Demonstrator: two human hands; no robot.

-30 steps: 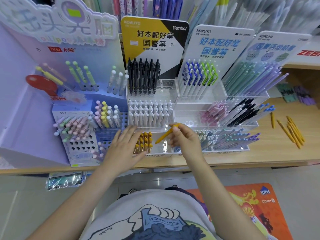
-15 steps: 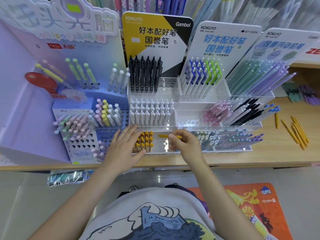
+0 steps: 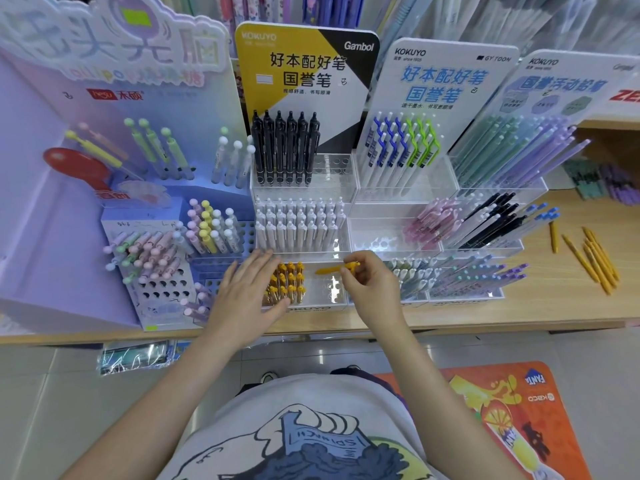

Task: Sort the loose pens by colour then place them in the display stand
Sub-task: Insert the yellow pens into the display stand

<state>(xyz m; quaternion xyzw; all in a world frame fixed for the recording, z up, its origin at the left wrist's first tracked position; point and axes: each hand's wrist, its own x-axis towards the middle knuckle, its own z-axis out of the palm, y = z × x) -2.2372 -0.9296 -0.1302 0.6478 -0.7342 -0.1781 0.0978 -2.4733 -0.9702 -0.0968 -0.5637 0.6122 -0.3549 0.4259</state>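
My right hand [image 3: 372,289] pinches a yellow pen [image 3: 334,269] that lies nearly level, tip pointing left, above the front row of the clear display stand [image 3: 313,308]. Several yellow pens [image 3: 287,282] stand in that row's left holes. My left hand [image 3: 242,296] rests flat with straight fingers against the left side of those standing pens and the stand's front corner. Several loose yellow pens [image 3: 594,258] lie on the wooden counter at the far right.
Higher tiers of the stand hold white pens [image 3: 299,225] and black pens [image 3: 285,150]. More clear stands with pink, black, blue and pastel pens [image 3: 485,223] sit to the right. A purple lollipop-pen display [image 3: 156,251] stands to the left. The counter edge [image 3: 450,327] runs just below my hands.
The yellow pen in my right hand has dropped from a raised slant to nearly level, lower over the front row. My left hand has stayed in place.
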